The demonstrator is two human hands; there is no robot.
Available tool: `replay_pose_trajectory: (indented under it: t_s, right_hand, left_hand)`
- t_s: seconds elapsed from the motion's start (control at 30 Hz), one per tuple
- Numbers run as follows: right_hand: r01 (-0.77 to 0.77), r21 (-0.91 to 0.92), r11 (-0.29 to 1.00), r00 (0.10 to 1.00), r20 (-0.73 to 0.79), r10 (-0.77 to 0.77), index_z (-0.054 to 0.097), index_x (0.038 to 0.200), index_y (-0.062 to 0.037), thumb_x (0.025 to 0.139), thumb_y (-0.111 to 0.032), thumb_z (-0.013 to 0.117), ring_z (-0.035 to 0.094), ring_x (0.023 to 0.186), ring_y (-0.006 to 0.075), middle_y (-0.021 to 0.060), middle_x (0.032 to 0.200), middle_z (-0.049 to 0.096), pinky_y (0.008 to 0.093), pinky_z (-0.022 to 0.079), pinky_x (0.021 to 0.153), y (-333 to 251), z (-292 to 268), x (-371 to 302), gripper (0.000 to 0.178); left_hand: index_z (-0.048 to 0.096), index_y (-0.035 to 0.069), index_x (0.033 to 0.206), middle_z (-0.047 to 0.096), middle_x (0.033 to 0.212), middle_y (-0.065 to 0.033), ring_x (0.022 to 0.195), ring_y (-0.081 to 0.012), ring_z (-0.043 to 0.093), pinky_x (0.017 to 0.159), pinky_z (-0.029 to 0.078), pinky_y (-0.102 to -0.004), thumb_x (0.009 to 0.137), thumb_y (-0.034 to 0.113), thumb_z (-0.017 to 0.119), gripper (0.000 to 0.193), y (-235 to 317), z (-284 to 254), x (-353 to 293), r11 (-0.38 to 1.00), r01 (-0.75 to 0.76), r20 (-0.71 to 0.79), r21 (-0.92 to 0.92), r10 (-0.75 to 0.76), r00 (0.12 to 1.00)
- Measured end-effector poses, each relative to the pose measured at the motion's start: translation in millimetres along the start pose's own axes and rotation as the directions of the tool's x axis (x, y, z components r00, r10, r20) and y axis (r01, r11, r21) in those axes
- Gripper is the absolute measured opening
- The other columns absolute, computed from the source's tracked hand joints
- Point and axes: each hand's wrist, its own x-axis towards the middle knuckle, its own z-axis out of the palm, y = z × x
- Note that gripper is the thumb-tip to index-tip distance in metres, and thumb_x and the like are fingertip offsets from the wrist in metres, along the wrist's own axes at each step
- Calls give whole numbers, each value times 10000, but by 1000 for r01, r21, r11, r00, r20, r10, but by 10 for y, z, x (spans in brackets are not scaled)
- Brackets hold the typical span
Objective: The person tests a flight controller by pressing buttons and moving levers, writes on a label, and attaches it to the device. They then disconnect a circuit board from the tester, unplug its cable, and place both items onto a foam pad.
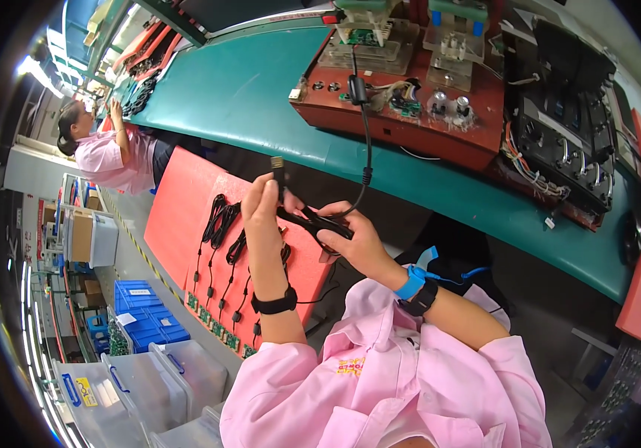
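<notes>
The pink jacket (283, 388) is nearest; left grip (261, 201) pinches a plug (278, 164), right grip (367, 243) clasps coiled cable (329, 225); tugging could snag it on the desk (246, 93)'s near edge.

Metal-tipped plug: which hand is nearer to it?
Left. The left hand holds the plug; the right hand sits lower and farther right in the picture, holding bundled black cable.

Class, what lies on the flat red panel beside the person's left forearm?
Coiled black cables and small green circuit boards lie on the flat red panel. The left forearm hides part of it; anything beneath cannot be seen.
</notes>
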Motion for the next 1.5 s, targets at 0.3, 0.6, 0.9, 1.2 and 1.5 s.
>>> replay_pose_trajectory:
  t_s: [0.3, 0.6, 0.9, 1.2, 1.5]
  right_hand:
    - [86, -205, 975, 989, -99, -108, 431, 1050, 9, 824, -29, 497, 582, 679, 116, 81, 844, 552, 235, 467, 600, -17, 170, 185, 239]
    - [181, -337, 924, 962, -135, -238, 485, 1046, 21, 884, -232, 417, 566, 767, 166, 114, 948, 570, 276, 434, 737, -662, -164, 255, 309]
    - [225, -641, 733, 936, -67, -346, 544, 817, 12, 848, -114, 471, 546, 679, 100, 54, 775, 578, 230, 429, 621, -620, -389, 378, 148]
    - [278, -668, 690, 902, -65, -427, 528, 785, 20, 841, -128, 488, 523, 642, 74, 52, 723, 582, 219, 416, 581, -709, -454, 344, 163]
    - [304, -604, 736, 917, -23, -398, 529, 788, 13, 841, -146, 497, 511, 602, 84, 65, 703, 570, 226, 403, 548, -727, -400, 296, 171]
  left_hand:
    - [477, 7, 1006, 551, 647, -114, 647, -255, 557, 578, 440, -341, 795, 53, 523, 221, -18, 427, 212, 390, -83, -85, 917, 395, 915]
    - [471, 36, 974, 561, 686, -197, 628, -367, 560, 534, 431, -421, 802, 87, 513, 185, 137, 273, 341, 401, -263, 84, 877, 410, 908]
    - [463, 38, 929, 561, 631, -160, 595, -338, 560, 501, 408, -419, 808, 139, 526, 169, 240, 365, 523, 370, -239, 95, 898, 366, 926]
    - [470, 16, 891, 521, 579, -146, 544, -324, 528, 479, 374, -395, 791, 91, 540, 143, 222, 477, 667, 472, -194, 48, 860, 302, 952]
    - [478, -3, 864, 536, 589, -144, 540, -318, 531, 487, 396, -363, 780, 98, 553, 151, 346, 556, 713, 218, -198, 105, 956, 378, 920]
